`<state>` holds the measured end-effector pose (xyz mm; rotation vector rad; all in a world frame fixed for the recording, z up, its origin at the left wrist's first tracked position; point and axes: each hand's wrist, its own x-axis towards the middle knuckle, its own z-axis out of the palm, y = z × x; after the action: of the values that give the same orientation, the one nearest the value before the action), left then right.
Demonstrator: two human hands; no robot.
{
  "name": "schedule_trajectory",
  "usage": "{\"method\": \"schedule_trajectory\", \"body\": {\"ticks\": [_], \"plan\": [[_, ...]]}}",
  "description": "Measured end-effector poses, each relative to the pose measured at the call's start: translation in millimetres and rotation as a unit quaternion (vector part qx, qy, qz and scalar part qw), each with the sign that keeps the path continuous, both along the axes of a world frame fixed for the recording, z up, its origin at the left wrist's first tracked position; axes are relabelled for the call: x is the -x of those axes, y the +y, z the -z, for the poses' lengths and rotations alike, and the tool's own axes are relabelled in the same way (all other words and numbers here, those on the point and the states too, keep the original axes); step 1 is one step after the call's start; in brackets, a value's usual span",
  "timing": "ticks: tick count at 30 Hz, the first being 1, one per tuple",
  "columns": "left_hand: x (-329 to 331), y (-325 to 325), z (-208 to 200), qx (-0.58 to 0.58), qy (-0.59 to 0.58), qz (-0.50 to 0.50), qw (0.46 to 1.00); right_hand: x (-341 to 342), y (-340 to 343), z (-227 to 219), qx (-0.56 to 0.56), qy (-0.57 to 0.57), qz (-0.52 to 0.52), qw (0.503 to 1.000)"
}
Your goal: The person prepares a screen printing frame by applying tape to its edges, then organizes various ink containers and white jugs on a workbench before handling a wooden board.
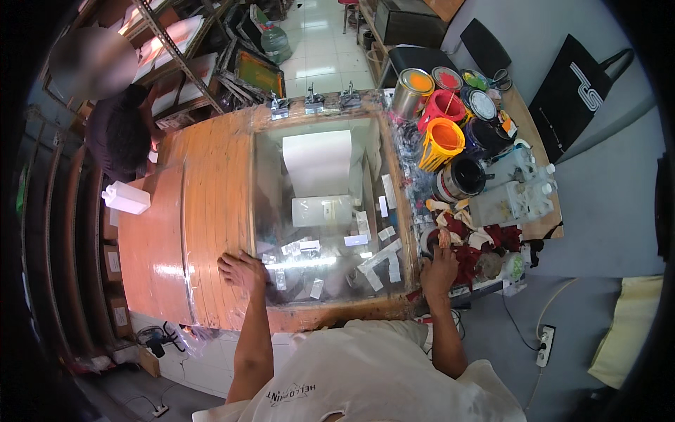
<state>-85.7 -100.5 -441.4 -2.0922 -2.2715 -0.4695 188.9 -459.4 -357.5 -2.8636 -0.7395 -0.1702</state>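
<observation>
My left hand point(242, 273) lies with its fingers spread on the wooden tabletop point(218, 190), beside the left edge of a glass panel point(278, 211) set in the table. It holds nothing. My right hand point(439, 271) reaches past the panel's right edge, thumb apart from the stretched fingers. Its fingertips are at a small round roll point(427, 240) and stained rags point(481, 243); whether they touch is unclear. Within the panel are a white sheet point(316, 162), a pale rectangular piece point(321, 211) and several scraps of clear tape point(380, 264).
Paint cans point(413, 91), an orange-filled yellow tub point(443, 143) and clear jugs point(513, 200) crowd the right side. Metal hinge clamps point(313, 100) line the panel's far edge. A white bottle point(126, 197) stands left, near another person point(119, 130).
</observation>
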Motion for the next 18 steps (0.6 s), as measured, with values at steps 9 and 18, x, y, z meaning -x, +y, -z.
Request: {"method": "schedule_trajectory", "body": {"ticks": [9,18], "plan": [[0,4,5,0.040,0.022,-0.023,0.999,-48,92,-24,-0.126,0.109,-0.077,0.983],[-12,6,-2,0.046,0.024,-0.017,0.999,-161,300,92,-0.421,0.332,-0.121,0.835]]}}
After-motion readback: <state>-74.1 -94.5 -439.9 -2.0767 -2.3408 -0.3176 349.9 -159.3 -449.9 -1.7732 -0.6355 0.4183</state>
